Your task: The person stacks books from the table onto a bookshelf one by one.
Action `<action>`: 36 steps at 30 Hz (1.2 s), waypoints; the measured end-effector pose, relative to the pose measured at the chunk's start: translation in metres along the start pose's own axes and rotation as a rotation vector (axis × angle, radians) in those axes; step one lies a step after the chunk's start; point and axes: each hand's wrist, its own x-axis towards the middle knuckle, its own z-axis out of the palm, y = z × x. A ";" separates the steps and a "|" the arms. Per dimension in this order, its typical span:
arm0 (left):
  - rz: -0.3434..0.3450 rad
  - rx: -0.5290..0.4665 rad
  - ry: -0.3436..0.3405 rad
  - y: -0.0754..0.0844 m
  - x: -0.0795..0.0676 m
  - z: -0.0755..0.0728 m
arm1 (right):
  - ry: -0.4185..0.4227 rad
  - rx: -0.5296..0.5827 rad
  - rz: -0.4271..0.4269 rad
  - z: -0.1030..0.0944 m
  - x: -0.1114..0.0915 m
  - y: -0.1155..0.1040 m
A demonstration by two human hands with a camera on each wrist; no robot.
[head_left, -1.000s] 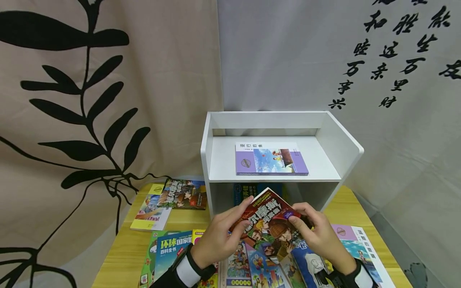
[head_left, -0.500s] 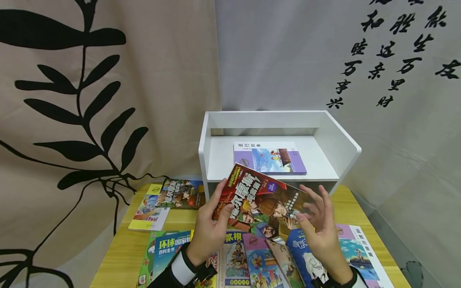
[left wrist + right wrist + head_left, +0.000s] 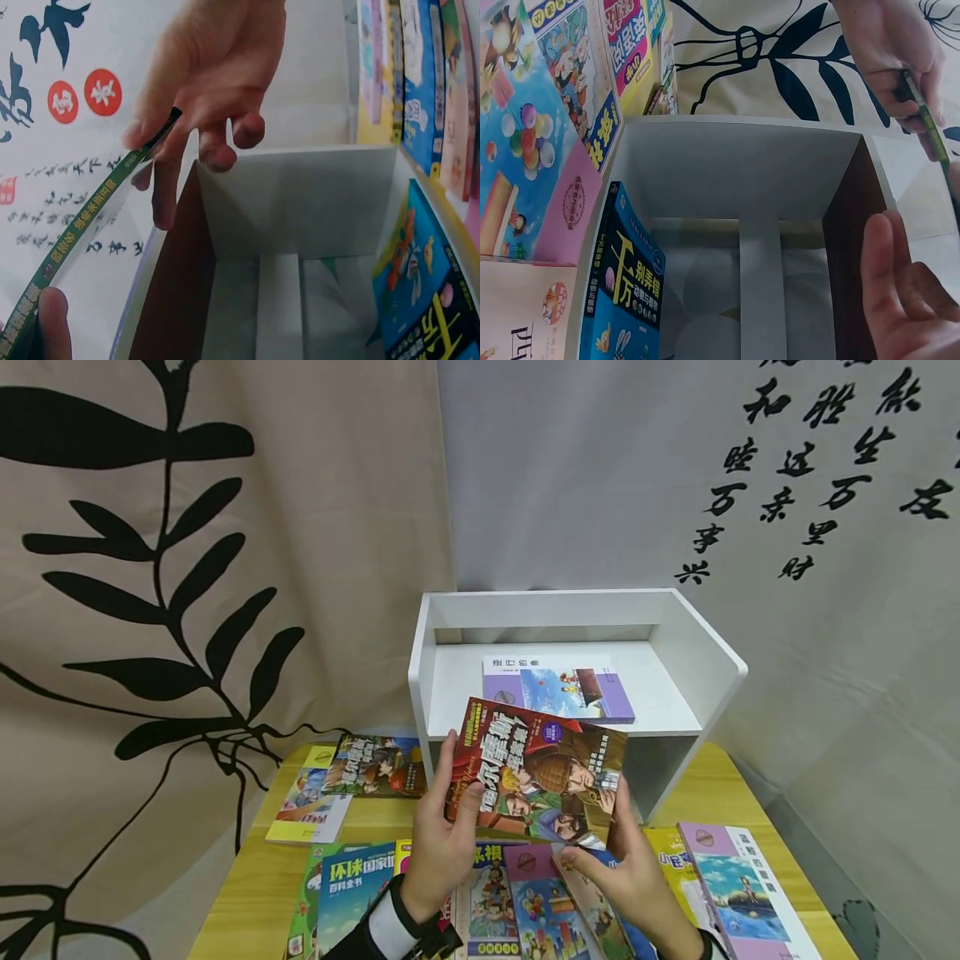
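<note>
A thin paperback book (image 3: 540, 768), its reddish-brown cover showing cartoon figures and a man in a brown cap, is tilted up in front of the white shelf unit (image 3: 577, 597). My left hand (image 3: 438, 839) grips its left edge, thumb on the cover and fingers behind. At the lower right corner my right hand (image 3: 630, 877) is spread, fingers at the right edge and thumb by the bottom edge. From the right wrist, the right fingers (image 3: 889, 262) look straight and the book's green spine (image 3: 934, 131) runs edge-on. A purple-and-white book (image 3: 570, 689) lies on the upper shelf.
Inside the lower compartment leans a blue-and-black book (image 3: 626, 285) against one side wall. Several books, including a blue one (image 3: 356, 885) and a lilac one (image 3: 738, 885), cover the wooden table's (image 3: 247, 868) front. Two more lie left of the shelf, among them a brown one (image 3: 378, 764).
The book has risen from before the lower compartment and turned nearly level, cover outward. My right hand let go of its upper right, then came down to the lower right corner. The left hand kept its grip.
</note>
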 end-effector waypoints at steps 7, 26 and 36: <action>-0.024 0.001 -0.097 0.001 0.004 0.002 | 0.023 -0.069 -0.086 -0.008 0.002 0.003; -0.099 0.052 -0.329 0.018 0.036 -0.013 | -0.017 -0.143 -0.194 -0.059 0.033 -0.034; -0.331 0.222 -0.358 0.011 0.046 -0.007 | -0.112 -0.041 0.010 -0.071 0.047 -0.038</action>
